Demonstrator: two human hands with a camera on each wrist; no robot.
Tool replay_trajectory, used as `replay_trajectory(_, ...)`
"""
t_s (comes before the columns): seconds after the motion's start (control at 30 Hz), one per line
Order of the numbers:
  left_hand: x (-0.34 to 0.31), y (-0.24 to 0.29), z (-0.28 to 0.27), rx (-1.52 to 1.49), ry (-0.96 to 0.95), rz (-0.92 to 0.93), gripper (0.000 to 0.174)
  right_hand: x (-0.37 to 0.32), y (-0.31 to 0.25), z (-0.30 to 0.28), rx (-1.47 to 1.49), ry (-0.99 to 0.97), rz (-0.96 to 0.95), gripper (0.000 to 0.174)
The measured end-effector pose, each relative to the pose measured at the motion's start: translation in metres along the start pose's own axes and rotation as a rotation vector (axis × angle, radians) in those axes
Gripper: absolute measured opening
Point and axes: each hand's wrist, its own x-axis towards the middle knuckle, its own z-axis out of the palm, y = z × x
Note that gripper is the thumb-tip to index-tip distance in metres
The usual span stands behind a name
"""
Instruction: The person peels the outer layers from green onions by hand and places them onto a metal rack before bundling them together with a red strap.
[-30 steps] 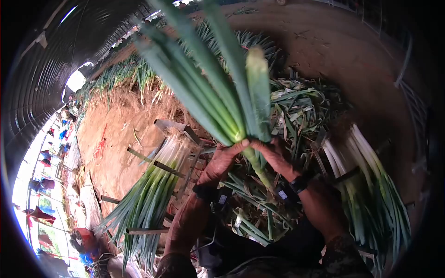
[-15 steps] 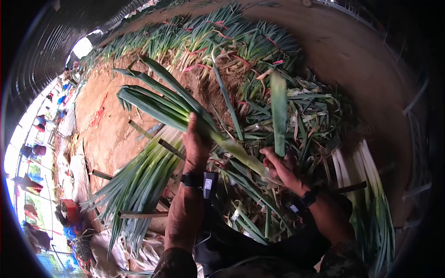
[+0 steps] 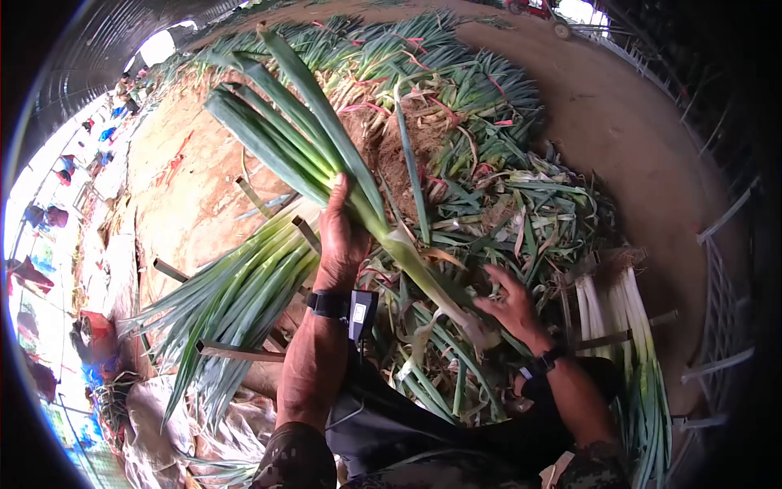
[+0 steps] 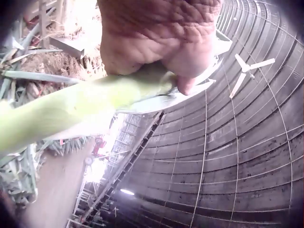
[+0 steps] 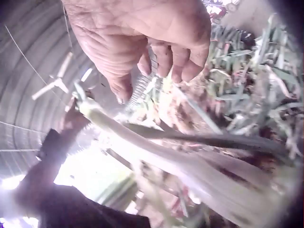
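Observation:
My left hand (image 3: pixel 340 248) grips a long green onion (image 3: pixel 371 218) around its stalk, just below where the leaves fan out. The leaves point up and to the left, while the pale root end slants down to the right. In the left wrist view the stalk (image 4: pixel 66 110) comes out from under the palm. My right hand (image 3: pixel 513 310) is held beside the root end, its fingers loosely bent and nothing in them. The right wrist view shows those fingers (image 5: pixel 164 59) apart from the pale stalk (image 5: pixel 156 154), which carries loose outer layers.
Bundled green onions (image 3: pixel 244 277) lie across a metal rack on the left, more (image 3: pixel 639 334) on a rack at right. Stripped leaves (image 3: pixel 529 232) are heaped ahead and between the legs. Tied onions (image 3: pixel 407 49) are piled farther back, beside bare ground (image 3: pixel 603 130).
Both hands were together at the leaf base, then separated as the right hand pulled a leaf down and away. That leaf has left the right hand, whose fingers have loosened. The left hand keeps its grip.

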Motion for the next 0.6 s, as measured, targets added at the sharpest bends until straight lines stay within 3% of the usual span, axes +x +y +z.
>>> replay_trajectory(0.03, -0.003, -0.005, 0.005, -0.007, -0.019, -0.035, 0.041, 0.014, -0.037, 0.0, 0.038, -0.015, 0.056, 0.062)
replay_trajectory(0.07, -0.006, -0.009, 0.01, -0.01, -0.036, -0.07, 0.041, 0.027, -0.051, 0.009, 0.165, -0.017, 0.105, 0.059)
replay_trajectory(0.13, -0.009, -0.023, 0.018, -0.037, -0.012, -0.044, 0.042, 0.049, -0.07, 0.027, 0.15, -0.05, 0.082, 0.049)
replay_trajectory(0.2, -0.016, -0.024, 0.027, -0.048, -0.099, -0.079, 0.042, 0.068, -0.054, 0.059, 0.108, 0.036, -0.183, 0.038)
replay_trajectory(0.23, -0.019, -0.022, 0.03, -0.036, -0.1, -0.067, 0.042, 0.06, -0.057, 0.063, 0.269, 0.066, -0.038, 0.024)
replay_trajectory(0.33, -0.015, -0.02, 0.025, -0.001, -0.043, -0.023, 0.041, 0.041, -0.069, 0.067, -0.038, 0.099, -0.293, 0.017)
replay_trajectory(0.37, -0.015, -0.018, 0.025, 0.031, -0.008, 0.018, 0.038, 0.035, -0.078, 0.064, -0.118, 0.114, -0.465, 0.015)
replay_trajectory(0.47, -0.002, -0.014, 0.003, -0.006, 0.016, -0.018, 0.037, 0.011, -0.088, 0.061, -0.217, -0.015, -0.628, 0.018)
replay_trajectory(0.5, -0.004, -0.012, 0.006, 0.027, 0.063, 0.058, 0.037, 0.004, -0.088, 0.061, -0.178, -0.083, -0.609, 0.019)
replay_trajectory(0.6, -0.008, 0.003, 0.001, 0.154, 0.116, 0.047, 0.036, -0.028, -0.061, 0.069, -0.166, -0.288, -0.535, 0.014)
